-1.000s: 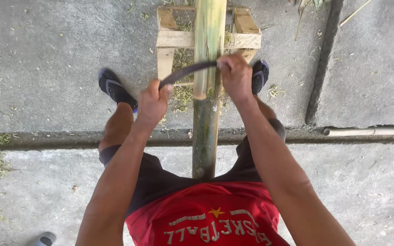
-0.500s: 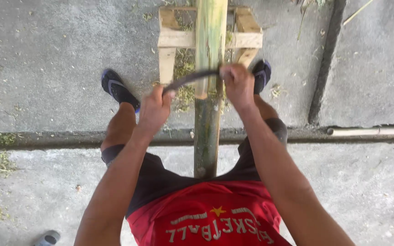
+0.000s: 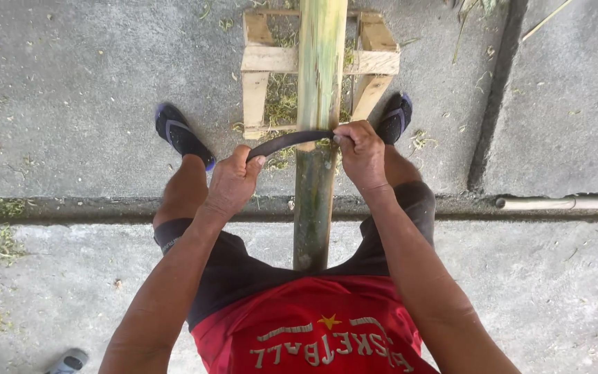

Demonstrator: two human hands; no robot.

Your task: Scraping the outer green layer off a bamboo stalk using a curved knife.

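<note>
A thick green bamboo pole [image 3: 316, 125] runs away from me between my legs and rests on a low wooden frame [image 3: 257, 62]. A dark curved blade [image 3: 288, 142] lies across the pole. My left hand [image 3: 233, 183] grips its left end and my right hand [image 3: 361, 152] grips its right end. Above the blade the pole looks pale and scraped; below it the skin is darker green.
My feet in dark sandals [image 3: 181, 135] stand on either side of the frame on grey concrete. Green shavings [image 3: 282, 100] lie under the frame. A groove [image 3: 70, 208] crosses the floor, and a pale pipe [image 3: 562, 203] lies at the right.
Both hands and the blade have slid along the pole toward my body. The camera has tilted slightly, so the frame sits lower in view.
</note>
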